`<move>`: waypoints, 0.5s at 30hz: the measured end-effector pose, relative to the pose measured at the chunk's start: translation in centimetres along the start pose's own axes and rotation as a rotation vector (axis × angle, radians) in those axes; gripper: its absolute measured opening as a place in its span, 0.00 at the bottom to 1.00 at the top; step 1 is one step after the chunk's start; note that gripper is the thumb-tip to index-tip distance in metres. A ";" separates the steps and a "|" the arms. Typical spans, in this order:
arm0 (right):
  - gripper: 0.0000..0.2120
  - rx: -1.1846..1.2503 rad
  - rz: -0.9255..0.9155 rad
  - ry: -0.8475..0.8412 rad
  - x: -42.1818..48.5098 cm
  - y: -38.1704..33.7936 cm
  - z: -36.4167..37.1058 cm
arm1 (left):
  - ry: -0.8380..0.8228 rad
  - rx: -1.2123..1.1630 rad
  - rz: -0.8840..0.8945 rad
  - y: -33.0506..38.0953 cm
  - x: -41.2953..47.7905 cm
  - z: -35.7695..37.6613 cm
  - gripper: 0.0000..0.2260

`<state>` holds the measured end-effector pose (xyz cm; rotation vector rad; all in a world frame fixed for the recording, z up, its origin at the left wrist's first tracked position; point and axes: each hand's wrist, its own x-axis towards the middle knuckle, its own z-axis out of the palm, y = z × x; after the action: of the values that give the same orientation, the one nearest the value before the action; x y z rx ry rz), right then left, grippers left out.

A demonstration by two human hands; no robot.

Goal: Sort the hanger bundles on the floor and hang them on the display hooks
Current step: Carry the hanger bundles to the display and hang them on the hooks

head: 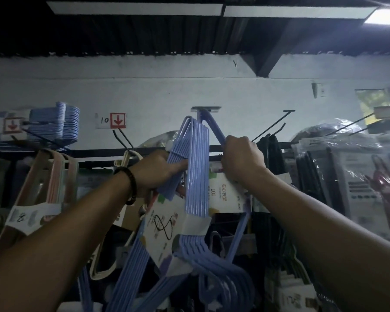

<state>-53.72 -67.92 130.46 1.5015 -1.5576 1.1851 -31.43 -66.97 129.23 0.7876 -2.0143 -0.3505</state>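
Observation:
A bundle of blue plastic hangers [195,176] with a white paper label is raised in front of the display rack. My left hand [154,172] grips this bundle near its upper bend. Just behind it a second blue hanger bundle [213,127] hangs from the display hook [206,109] under a grey price tag holder. My right hand [242,157] is curled round the right side of that hanging bundle, just above its white label [226,194].
Pink hangers [52,176] and cream hangers [126,158] hang at left, more blue hangers [61,122] on an upper-left hook. Bare black hooks [269,128] jut out at right, above black hangers [271,152] and plastic-wrapped packs [347,167]. A "10" price sign [112,120] is on the wall.

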 end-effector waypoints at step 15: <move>0.07 0.176 0.002 -0.118 3.8 -2.4 4.7 | 0.073 -0.038 -0.160 -1.1 2.1 -1.1 0.18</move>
<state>-51.21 -73.51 132.62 1.7115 -1.5647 1.2830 -30.88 -69.16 130.63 0.9270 -1.8769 -0.4444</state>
